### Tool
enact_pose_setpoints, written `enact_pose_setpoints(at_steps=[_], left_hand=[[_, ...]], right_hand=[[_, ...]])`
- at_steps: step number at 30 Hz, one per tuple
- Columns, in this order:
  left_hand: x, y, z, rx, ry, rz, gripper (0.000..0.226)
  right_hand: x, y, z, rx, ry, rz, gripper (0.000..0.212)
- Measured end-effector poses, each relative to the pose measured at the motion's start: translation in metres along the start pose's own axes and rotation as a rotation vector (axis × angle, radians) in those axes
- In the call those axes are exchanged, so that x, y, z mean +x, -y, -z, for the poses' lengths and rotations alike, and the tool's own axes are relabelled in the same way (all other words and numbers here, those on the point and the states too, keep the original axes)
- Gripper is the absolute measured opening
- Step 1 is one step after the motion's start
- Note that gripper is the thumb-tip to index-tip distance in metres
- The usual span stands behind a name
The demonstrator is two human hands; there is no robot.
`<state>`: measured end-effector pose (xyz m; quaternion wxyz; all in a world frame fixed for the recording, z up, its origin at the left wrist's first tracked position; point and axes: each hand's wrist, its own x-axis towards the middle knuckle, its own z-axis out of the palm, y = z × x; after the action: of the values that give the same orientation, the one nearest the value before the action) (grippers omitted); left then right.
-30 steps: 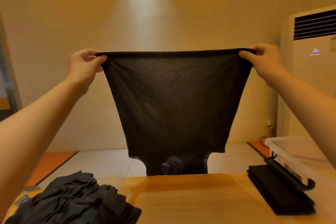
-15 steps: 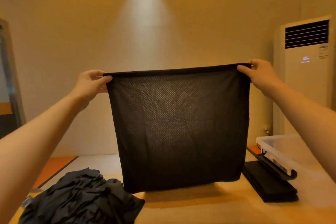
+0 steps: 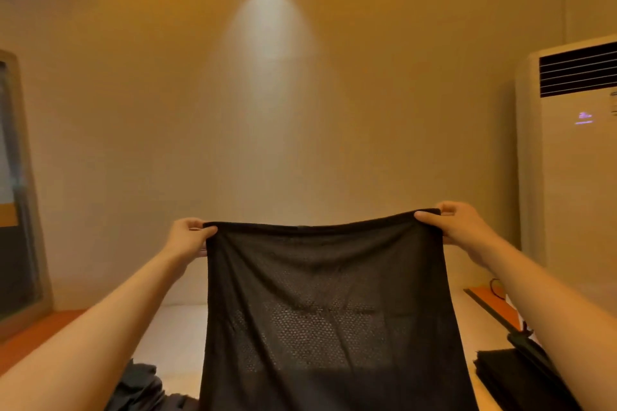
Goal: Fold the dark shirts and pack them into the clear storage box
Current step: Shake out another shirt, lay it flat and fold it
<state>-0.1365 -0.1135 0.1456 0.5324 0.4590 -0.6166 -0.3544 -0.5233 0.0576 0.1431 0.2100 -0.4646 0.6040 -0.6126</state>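
A dark mesh shirt (image 3: 329, 310) hangs spread out in front of me and runs off the bottom of the view. My left hand (image 3: 187, 237) pinches its top left corner. My right hand (image 3: 454, 223) pinches its top right corner. A rumpled heap of dark shirts (image 3: 147, 390) shows at the bottom left, partly behind the held shirt. A stack of folded dark shirts (image 3: 510, 377) lies at the bottom right, behind my right forearm. Of the clear storage box only a dark edge beside that stack peeks out; my right arm hides the rest.
A white standing air conditioner (image 3: 574, 160) fills the right side. A framed panel (image 3: 20, 197) leans at the left wall. The wooden table (image 3: 480, 392) shows only in slivers at the bottom. Pale floor (image 3: 173, 330) with orange strips lies beyond.
The view has tilted upward, so the table, heap and box have slid toward the bottom edge. Both hands still hold the shirt's top corners, and the top edge now sags slightly.
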Motion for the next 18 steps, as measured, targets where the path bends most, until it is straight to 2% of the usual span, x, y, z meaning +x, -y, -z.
enact_pose_setpoints(at_steps=[2,4,7,9,12,18], left_hand=[[0.018,-0.001,-0.007,-0.005,-0.036,0.016,0.012],[0.042,-0.021,-0.006,-0.026,-0.105,-0.055,0.007],[0.066,-0.075,0.006,-0.117,-0.231,-0.263,0.008],[0.065,-0.101,0.012,-0.172,-0.273,-0.378,0.010],[0.053,-0.102,0.018,-0.217,-0.305,-0.426,0.010],[0.004,-0.067,0.032,-0.287,-0.254,-0.353,0.006]], right_hand=[[0.019,-0.005,-0.005,0.002,-0.011,-0.004,0.020],[0.043,0.009,-0.003,-0.022,-0.106,0.067,0.023],[0.071,0.058,0.005,0.007,-0.362,0.305,0.023],[0.072,0.090,0.006,0.052,-0.434,0.441,0.022],[0.062,0.099,0.002,0.087,-0.430,0.501,0.018],[0.017,0.068,0.001,0.136,-0.342,0.408,0.011]])
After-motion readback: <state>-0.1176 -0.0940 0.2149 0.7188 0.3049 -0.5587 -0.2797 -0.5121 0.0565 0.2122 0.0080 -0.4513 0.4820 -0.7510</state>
